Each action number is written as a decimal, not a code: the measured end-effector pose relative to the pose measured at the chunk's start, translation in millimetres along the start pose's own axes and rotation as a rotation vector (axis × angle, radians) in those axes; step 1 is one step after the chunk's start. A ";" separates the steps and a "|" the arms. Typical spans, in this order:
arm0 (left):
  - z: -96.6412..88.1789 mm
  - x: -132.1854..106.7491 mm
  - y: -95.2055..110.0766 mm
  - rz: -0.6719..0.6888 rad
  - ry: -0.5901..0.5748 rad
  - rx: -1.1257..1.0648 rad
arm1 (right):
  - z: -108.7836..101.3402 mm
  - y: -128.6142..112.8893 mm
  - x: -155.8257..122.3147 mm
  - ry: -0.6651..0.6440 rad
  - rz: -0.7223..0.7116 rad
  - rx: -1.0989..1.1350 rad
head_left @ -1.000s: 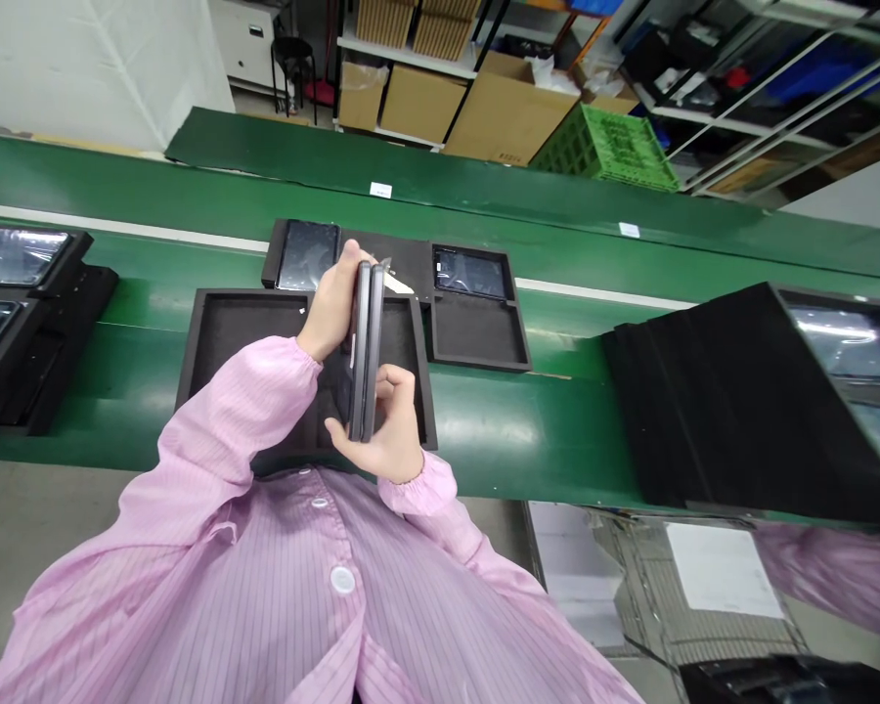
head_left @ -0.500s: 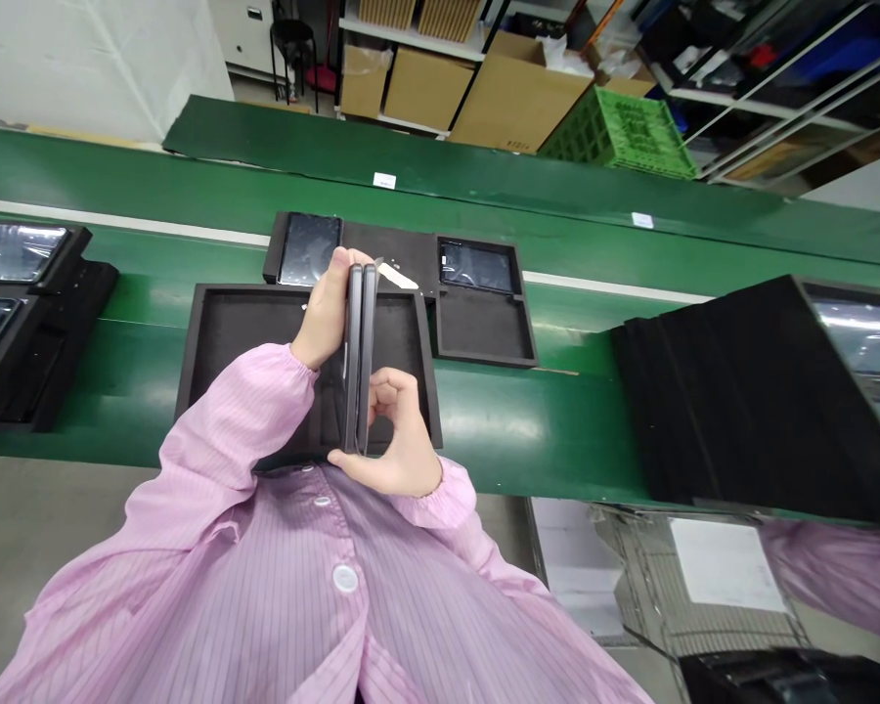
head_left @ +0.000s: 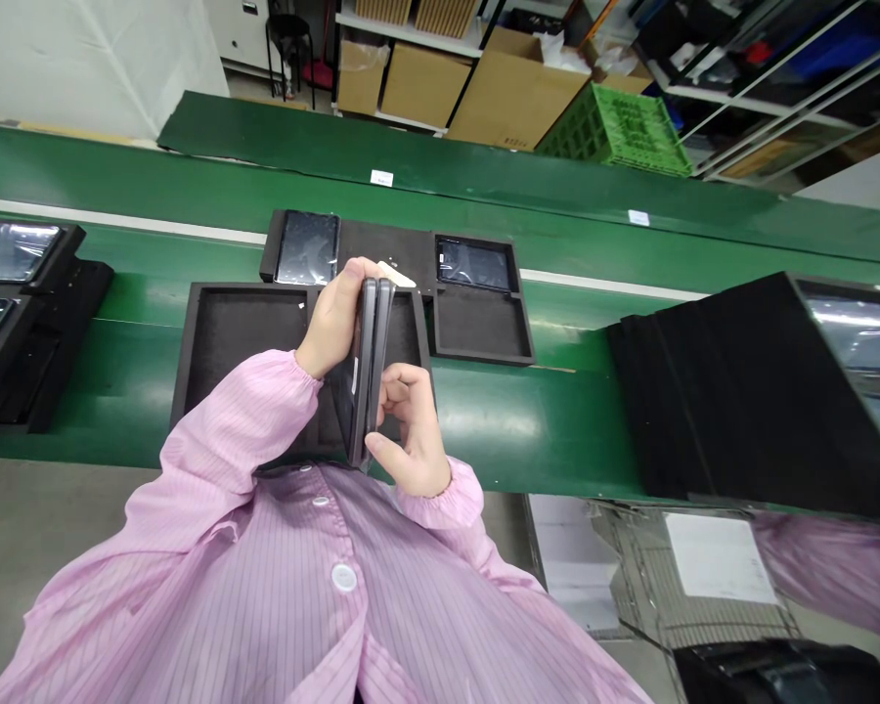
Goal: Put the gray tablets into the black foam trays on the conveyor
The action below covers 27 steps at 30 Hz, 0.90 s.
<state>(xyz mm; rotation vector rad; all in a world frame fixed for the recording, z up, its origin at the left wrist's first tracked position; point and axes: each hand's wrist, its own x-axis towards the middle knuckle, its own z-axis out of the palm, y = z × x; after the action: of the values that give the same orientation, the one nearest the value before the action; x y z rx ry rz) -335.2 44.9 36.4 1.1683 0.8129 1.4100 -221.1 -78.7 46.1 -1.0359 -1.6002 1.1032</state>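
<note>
Two slim dark tablets (head_left: pixel 368 376) stand edge-on, side by side, in front of my chest; a small white label shows on the left one's face. My left hand (head_left: pixel 335 321) is closed around their upper left side. My right hand (head_left: pixel 415 435) is curled against the right side, its thumb touching the lower part; some of its fingertips are hidden. Beneath them lies a black foam tray (head_left: pixel 242 332), partly covered by my hands and sleeves. Just beyond my left hand is a white strip (head_left: pixel 397 276).
Behind the tray lie a screen-up tablet (head_left: pixel 308 249) and a divided foam tray (head_left: pixel 482 325) holding another device (head_left: pixel 473 264). Stacked black trays stand left (head_left: pixel 66 332) and right (head_left: pixel 740 391) on the green bench (head_left: pixel 499 420). A green crate (head_left: pixel 623 132) sits beyond.
The tablets have shifted slightly right and tilted, showing more of the left face. My right thumb has moved from their bottom edge to the right side.
</note>
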 end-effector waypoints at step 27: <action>4.9 5.2 5.6 -0.105 0.059 -0.043 | -4.0 -1.7 4.8 -0.045 -0.012 0.028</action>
<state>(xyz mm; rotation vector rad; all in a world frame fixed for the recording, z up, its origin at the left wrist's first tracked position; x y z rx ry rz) -331.8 48.3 44.1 1.0405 0.8690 1.3740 -218.6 -73.7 49.5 -0.9880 -1.6203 1.1447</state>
